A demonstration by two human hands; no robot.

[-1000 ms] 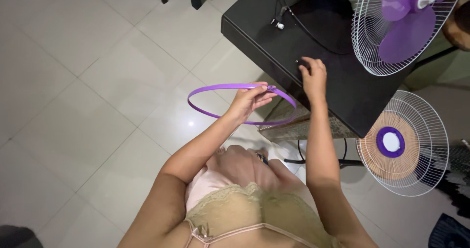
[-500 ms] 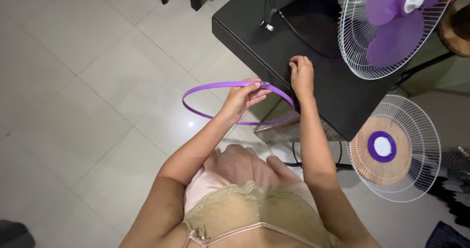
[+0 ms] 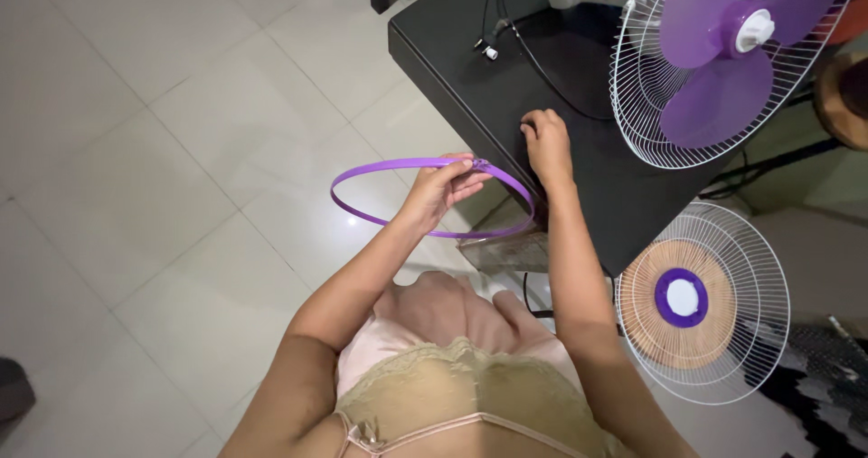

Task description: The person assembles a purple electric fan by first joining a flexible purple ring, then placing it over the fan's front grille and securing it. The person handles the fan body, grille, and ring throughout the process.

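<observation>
A thin purple ring (image 3: 380, 214) is being held by the left hand (image 3: 440, 187), level above the tiled floor (image 3: 136, 151), at about nine o'clock from the black desk (image 3: 542, 87) and just off its near edge. The fingers (image 3: 470, 183) of this hand are being pinched closed on the ring's rim at its clasp, at the two o'clock part of the loop.

The right hand (image 3: 544, 141) is being rested on the desk top near the edge, just at three o'clock from the ring. Its fingers are being curled down against the surface; whether something small is being gripped under them cannot be told.

At one o'clock from the right hand, a fan with purple blades (image 3: 723, 51) inside a white wire guard is being carried by the desk. A black cable (image 3: 542, 51) is lying across the desk at twelve o'clock. A second white wire guard (image 3: 701, 304) with a purple centre is lying on the floor at four o'clock, well apart from both hands.
</observation>
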